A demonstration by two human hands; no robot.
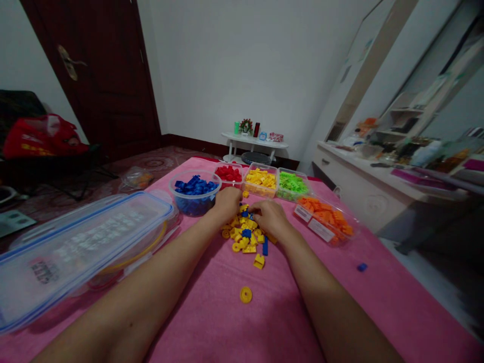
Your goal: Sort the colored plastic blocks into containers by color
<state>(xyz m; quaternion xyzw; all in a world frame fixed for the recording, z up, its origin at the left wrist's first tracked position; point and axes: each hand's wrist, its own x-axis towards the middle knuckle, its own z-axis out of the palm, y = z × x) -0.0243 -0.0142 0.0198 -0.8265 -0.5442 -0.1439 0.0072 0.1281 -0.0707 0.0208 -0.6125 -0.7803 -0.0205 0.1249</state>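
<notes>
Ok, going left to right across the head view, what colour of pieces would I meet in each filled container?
Blue pieces, red pieces, yellow pieces, green pieces, orange pieces.

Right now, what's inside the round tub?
Blue toy bricks are heaped inside the round tub. Blue also shows through its clear wall, but the pile covers its own middle and the tub's floor.
</notes>
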